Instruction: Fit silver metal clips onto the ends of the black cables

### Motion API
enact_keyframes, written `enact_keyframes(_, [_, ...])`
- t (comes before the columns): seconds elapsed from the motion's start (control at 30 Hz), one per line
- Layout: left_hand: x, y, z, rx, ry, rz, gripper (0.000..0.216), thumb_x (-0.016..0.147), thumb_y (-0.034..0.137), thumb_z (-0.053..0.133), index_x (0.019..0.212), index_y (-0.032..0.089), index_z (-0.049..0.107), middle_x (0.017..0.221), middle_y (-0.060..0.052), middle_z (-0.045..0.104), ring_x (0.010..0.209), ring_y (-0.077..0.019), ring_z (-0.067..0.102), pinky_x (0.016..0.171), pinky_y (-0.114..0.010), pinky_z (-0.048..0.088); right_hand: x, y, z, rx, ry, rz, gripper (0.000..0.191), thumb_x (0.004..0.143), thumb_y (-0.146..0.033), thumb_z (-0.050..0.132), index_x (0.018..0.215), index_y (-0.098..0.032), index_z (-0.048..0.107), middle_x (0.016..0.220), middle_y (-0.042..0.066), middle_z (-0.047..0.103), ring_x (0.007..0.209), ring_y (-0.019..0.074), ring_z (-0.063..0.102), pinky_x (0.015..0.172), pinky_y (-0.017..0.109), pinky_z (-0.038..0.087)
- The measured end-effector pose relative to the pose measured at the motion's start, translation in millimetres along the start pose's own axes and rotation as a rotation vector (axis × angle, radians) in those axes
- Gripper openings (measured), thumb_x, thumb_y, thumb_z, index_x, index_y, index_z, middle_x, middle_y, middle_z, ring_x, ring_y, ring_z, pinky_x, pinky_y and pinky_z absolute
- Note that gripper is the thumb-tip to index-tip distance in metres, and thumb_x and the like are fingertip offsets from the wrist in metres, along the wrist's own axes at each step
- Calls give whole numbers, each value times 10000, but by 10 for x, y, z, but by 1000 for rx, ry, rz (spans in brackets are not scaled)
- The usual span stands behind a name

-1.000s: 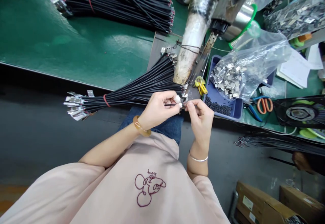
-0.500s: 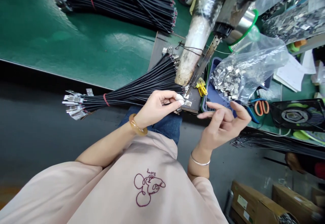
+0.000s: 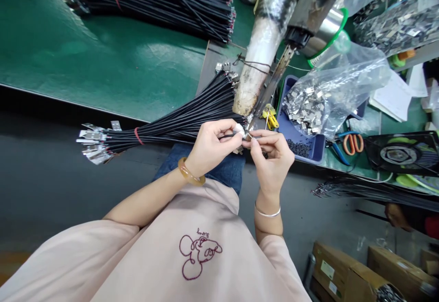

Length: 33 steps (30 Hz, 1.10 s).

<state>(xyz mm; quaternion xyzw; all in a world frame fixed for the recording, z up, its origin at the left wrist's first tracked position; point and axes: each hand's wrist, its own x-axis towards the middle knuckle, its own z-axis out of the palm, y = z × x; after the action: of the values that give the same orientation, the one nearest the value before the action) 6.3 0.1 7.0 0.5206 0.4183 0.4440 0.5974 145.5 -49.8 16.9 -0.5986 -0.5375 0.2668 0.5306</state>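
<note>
My left hand (image 3: pixel 219 143) is closed in a pinch on a black cable close to its end. White wrapping covers a fingertip. Opposite it, my right hand (image 3: pixel 272 153) is also closed, its fingertips meeting the left ones at the cable end; whatever small thing they pinch is too hidden to name. Just above the fingertips points the tip of a soldering iron (image 3: pixel 274 80), fixed beside a wrapped white tube (image 3: pixel 252 71). Behind my left hand lies a bundle of black cables (image 3: pixel 181 121) with metal connectors and a red band.
A blue tray (image 3: pixel 317 153) holds small black pieces and a plastic bag of metal shells (image 3: pixel 307 105). Near it are a yellow cutter (image 3: pixel 270 117), orange-handled scissors (image 3: pixel 353 144), a green-rimmed spool (image 3: pixel 329 32) and a fan (image 3: pixel 401 153). Another cable bundle (image 3: pixel 164 7) lies at the upper left.
My right hand has moved left from beside the tray to my left hand, and its spread fingers have closed. My left hand has barely moved and keeps its pinch.
</note>
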Motion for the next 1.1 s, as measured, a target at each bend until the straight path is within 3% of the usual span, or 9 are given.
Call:
enact_keyframes(0.47, [24,37,2,33,31,19,101,777,209,651,693,154,652,622,4,596,558,-89,526,529,-202,427,84,-54,7,6,-17,32,72,864,-205,717,807,-202,674,906,-8,731,694,97,741,665,220,657])
enact_keyframes(0.87, [-9,26,2,91,-49,-9,122,779,203,631,668,158,603,555,37,493,511,-70,422,500,-209,340,-12,-30,-71,20,-61,60,106,882,-200,683,808,-206,607,955,-5,741,733,106,763,684,219,654])
enact_keyframes(1.1, [-1,5,9,87,-23,10,130,782,220,640,671,165,599,551,28,534,517,-85,479,527,-211,405,-7,-22,-48,0,-53,65,113,885,-229,686,809,-209,604,953,2,759,727,112,767,680,222,660])
